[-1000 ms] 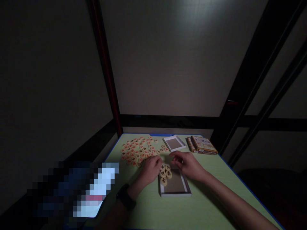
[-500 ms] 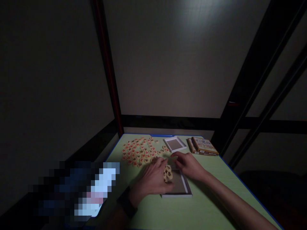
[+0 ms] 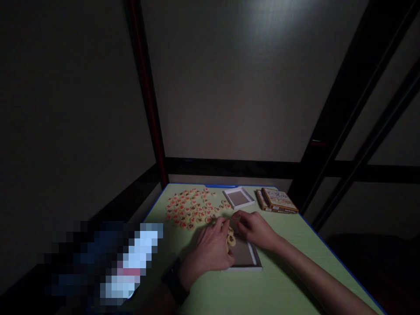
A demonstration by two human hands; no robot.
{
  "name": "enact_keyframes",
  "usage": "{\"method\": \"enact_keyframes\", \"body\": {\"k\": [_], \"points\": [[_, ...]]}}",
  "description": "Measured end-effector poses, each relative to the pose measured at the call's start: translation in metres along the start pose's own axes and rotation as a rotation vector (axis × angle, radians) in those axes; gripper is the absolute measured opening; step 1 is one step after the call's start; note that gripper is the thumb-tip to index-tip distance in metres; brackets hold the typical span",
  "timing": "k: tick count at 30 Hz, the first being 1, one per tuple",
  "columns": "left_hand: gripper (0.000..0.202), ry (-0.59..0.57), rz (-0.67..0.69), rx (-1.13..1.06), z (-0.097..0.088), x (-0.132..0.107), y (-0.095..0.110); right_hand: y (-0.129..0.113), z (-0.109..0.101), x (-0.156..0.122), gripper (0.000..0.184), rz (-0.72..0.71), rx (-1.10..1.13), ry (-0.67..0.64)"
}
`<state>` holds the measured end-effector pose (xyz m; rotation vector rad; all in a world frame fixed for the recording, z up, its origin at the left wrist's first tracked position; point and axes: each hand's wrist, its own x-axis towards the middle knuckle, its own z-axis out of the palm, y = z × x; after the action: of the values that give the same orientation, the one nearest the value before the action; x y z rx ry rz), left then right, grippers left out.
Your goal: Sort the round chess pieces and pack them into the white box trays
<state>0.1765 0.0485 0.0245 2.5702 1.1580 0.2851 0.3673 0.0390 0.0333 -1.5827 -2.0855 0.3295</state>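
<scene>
My left hand [image 3: 215,246], with a dark band on its wrist, curls over the left side of an open shallow box [image 3: 244,253]. Several round xiangqi pieces [image 3: 231,240] with dark characters show beside its thumb and fingers, gathered in the box's left part. My right hand [image 3: 254,226] is at the box's far edge, thumb and fingers pinched close to the left fingertips. What lies in that pinch is hidden. Beyond the left hand, many loose xiangqi pieces [image 3: 192,208], red and dark, lie spread over the green table [image 3: 278,280].
A second shallow box part [image 3: 240,204] rests open at the back. To its right, flat printed boxes [image 3: 280,200] are stacked. A blurred-out bright object [image 3: 138,253] is at the left table edge. Walls stand behind and to the left.
My left hand's fingers have drawn closer around the pieces, covering more of them. My right fingers have shifted slightly left and down toward the left fingertips.
</scene>
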Motion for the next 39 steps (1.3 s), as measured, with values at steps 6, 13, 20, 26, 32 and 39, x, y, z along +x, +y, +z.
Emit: {"method": "enact_keyframes", "body": {"k": [6, 13, 20, 26, 32, 39], "points": [[0.077, -0.018, 0.006, -0.013, 0.000, 0.000, -0.002, 0.001, 0.002, 0.000, 0.029, 0.002, -0.007, -0.006], [0.063, -0.027, 0.003, 0.001, 0.000, 0.001, -0.003, -0.002, 0.001, -0.001, 0.028, -0.007, 0.003, -0.024], [0.052, -0.010, 0.009, 0.016, 0.001, 0.001, -0.004, 0.000, 0.002, 0.000, 0.027, -0.039, 0.081, -0.060], [0.051, -0.006, 0.022, 0.013, 0.002, 0.001, -0.005, -0.001, 0.002, -0.001, 0.027, -0.058, 0.078, -0.098], [0.045, -0.001, 0.022, 0.009, 0.000, 0.001, -0.005, 0.004, -0.004, 0.000, 0.031, -0.021, 0.087, -0.042], [0.033, 0.024, 0.005, 0.039, -0.001, 0.003, -0.006, 0.008, -0.005, 0.003, 0.031, -0.007, -0.054, 0.009]]}}
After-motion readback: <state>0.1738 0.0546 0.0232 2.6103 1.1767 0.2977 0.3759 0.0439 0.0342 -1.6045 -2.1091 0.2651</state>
